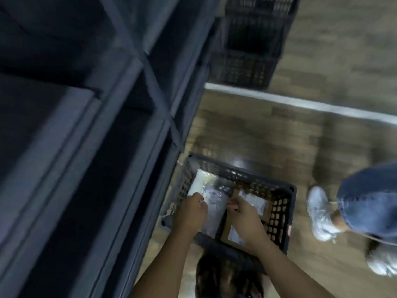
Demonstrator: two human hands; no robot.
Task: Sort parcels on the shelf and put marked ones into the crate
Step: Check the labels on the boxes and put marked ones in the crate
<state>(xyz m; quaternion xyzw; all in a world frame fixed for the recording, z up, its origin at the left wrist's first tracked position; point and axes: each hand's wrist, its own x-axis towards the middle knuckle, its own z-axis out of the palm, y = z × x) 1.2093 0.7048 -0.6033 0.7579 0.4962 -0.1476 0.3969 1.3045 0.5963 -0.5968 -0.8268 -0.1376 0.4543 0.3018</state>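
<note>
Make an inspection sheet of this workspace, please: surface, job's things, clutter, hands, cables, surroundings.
Surface: wooden floor with a white line across it; the picture is blurred.
Job's things: black crate on the floor beside the dark shelf; in it a plastic-wrapped parcel and a cardboard box with white labels.
Clutter: nothing seen.
Hands: left hand grips the parcel's left edge; right hand is curled at its right edge, grip too blurred to tell.
Cables: nothing seen.
Surroundings: stacked black crates farther off; another person's jeans leg and white shoes at the right.
</note>
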